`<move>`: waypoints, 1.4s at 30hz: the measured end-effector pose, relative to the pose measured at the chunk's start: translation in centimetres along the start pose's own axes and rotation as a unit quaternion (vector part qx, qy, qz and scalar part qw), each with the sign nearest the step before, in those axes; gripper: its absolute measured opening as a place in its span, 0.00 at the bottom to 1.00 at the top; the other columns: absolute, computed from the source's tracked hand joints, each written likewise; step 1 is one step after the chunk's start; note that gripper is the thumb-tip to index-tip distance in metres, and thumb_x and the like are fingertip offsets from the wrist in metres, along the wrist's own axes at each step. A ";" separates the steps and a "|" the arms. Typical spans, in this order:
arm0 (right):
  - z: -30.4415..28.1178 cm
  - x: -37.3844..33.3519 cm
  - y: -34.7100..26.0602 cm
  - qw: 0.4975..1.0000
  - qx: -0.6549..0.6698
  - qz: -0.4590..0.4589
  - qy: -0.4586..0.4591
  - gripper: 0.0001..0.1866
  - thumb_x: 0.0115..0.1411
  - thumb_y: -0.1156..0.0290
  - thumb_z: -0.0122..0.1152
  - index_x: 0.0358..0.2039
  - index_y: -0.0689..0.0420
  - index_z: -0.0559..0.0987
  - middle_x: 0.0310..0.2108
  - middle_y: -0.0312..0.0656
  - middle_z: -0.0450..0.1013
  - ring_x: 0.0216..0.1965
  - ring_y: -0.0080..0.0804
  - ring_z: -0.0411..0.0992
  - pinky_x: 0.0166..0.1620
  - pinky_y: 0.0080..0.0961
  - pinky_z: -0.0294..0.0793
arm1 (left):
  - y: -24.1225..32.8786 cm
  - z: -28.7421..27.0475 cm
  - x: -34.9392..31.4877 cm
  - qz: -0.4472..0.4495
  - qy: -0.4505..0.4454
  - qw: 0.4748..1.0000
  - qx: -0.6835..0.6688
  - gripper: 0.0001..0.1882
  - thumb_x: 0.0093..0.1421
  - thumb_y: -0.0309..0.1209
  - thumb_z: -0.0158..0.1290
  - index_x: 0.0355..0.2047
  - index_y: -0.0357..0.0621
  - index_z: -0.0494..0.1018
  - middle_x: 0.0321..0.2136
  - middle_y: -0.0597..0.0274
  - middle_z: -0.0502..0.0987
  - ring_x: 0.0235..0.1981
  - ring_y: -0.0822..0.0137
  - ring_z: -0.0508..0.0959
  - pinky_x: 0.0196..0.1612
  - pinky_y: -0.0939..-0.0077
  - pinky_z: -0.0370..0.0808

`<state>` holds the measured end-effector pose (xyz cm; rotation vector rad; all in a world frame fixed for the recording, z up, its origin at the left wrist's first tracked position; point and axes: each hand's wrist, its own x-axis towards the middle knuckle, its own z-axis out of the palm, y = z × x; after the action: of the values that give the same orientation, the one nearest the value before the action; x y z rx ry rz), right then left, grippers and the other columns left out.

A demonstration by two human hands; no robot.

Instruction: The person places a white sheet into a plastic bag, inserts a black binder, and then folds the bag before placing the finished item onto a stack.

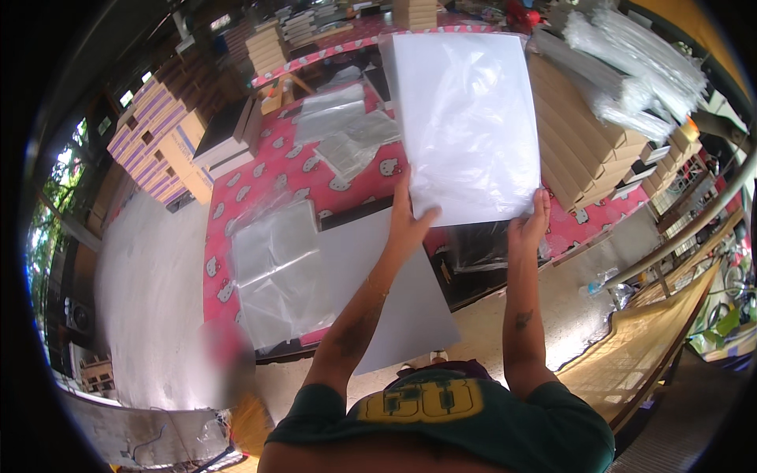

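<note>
Both my hands hold up a large white sheet inside a clear plastic bag (467,118), raised in front of me above the table. My left hand (408,219) grips its lower left corner, thumb on the front. My right hand (530,227) grips the lower right corner. Below my arms a grey board (394,276) lies on the pink patterned tablecloth (276,169), with a stack of clear plastic bags (272,272) on its left side.
More clear bags (347,130) lie farther back on the table. Flat tan boxes (579,146) are stacked at the right under bundles of plastic sleeves (639,71). Purple-and-tan cartons (162,134) stand at the left. A grey floor (146,292) lies left of the table.
</note>
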<state>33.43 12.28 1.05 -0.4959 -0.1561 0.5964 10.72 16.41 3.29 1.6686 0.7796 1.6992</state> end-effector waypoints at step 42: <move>16.0 -18.4 -16.5 0.746 0.105 -0.413 -0.512 0.38 0.58 0.35 0.44 0.58 0.50 0.65 0.59 0.52 0.53 0.61 0.47 0.54 0.60 0.49 0.54 | 0.3 -24.4 -15.7 -0.147 -0.105 0.769 0.613 0.19 0.52 0.30 0.55 0.46 0.46 0.73 0.42 0.46 0.73 0.45 0.47 0.72 0.47 0.57 0.71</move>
<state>22.04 -3.64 23.12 0.2074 -1.2849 -0.0698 -13.60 4.40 -6.94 2.2357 2.1746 0.6435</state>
